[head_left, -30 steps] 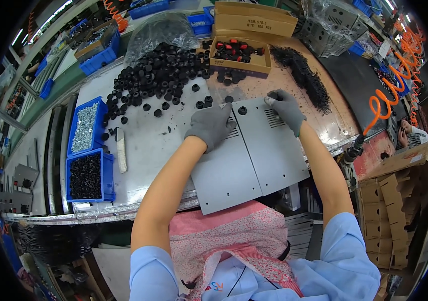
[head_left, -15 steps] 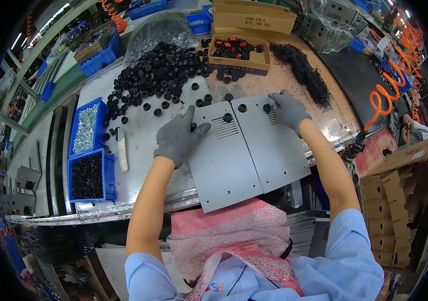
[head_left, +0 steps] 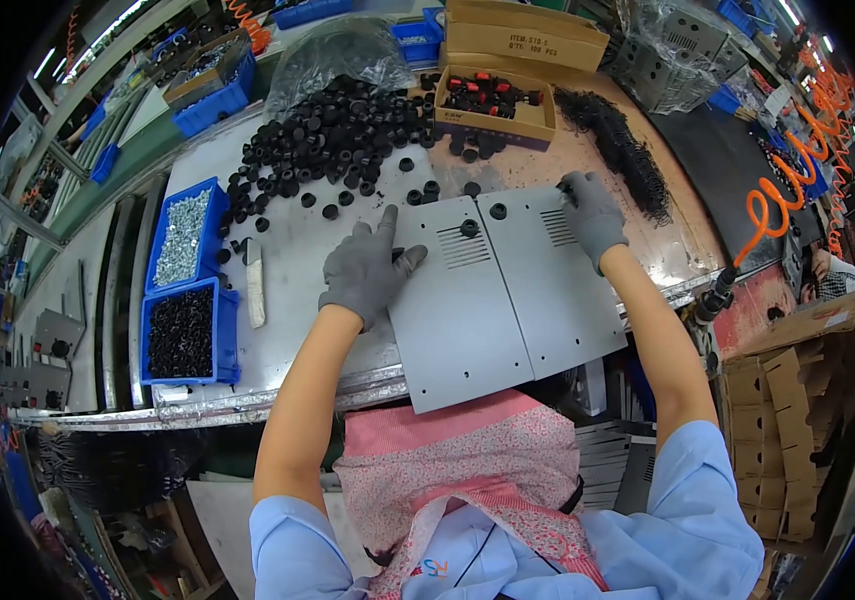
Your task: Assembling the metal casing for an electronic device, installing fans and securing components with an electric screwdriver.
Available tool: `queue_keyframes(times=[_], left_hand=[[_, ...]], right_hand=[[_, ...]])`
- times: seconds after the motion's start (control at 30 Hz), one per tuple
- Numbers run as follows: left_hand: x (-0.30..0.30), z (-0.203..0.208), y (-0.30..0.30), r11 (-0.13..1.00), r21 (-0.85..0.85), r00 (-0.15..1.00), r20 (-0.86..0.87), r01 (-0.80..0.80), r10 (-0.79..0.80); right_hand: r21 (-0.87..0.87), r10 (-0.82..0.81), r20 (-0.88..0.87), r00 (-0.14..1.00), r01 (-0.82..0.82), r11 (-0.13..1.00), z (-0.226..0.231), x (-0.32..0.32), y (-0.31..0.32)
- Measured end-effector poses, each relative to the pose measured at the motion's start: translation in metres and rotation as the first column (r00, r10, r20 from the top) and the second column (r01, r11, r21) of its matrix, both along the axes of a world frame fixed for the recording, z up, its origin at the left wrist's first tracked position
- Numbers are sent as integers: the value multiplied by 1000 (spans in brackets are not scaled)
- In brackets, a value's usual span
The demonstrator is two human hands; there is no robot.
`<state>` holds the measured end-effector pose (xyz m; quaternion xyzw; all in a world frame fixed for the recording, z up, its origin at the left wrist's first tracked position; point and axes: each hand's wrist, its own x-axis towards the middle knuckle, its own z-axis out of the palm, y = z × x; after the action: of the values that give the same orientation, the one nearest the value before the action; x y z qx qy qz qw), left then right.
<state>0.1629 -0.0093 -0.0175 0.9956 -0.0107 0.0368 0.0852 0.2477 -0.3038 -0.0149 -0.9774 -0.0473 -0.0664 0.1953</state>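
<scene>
Two flat grey metal panels [head_left: 457, 330] with slotted vents lie side by side at the table's front edge, partly overhanging it. One black round cap [head_left: 469, 229] sits by the left panel's vent, and another black cap [head_left: 497, 211] is near the right panel's far left corner. At the left panel's left edge, my grey-gloved left hand [head_left: 365, 272] has a dark cap between thumb and fingers, mostly hidden. My right hand [head_left: 594, 215], gloved too, pinches a small black cap [head_left: 565, 187] at the right panel's far right corner.
Many loose black caps [head_left: 322, 145] are heaped beyond the panels, beside an open cardboard box [head_left: 502, 130] of red and black parts. Blue bins [head_left: 232, 335] of small parts and a pale strip [head_left: 255, 285] are at left. A coiled orange hose [head_left: 762, 215] hangs right.
My right fingertips have moved to the right panel's far right corner, and the black cap that was on its vent side is now at them. My left hand stays beside the left panel.
</scene>
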Motion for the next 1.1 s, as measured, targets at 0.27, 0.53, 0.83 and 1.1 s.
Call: queue_keyframes(times=[0.27, 0.53, 0.83, 1.1], left_hand=[[-10, 4, -2, 996, -89, 998, -70, -16, 10], [-5, -11, 10, 921, -390, 1000, 5, 1, 1], [6, -12, 18, 815, -562, 984, 12, -139, 177], [-54, 13, -2, 319, -934, 980, -187, -159, -60]], right_hand=[[-238, 70, 4, 998, -67, 969, -12, -14, -4], [889, 421, -458, 783, 394, 235, 14, -60, 8], [725, 369, -483, 794, 127, 677, 14, -118, 46], [187, 376, -83, 923, -356, 916, -13, -140, 53]])
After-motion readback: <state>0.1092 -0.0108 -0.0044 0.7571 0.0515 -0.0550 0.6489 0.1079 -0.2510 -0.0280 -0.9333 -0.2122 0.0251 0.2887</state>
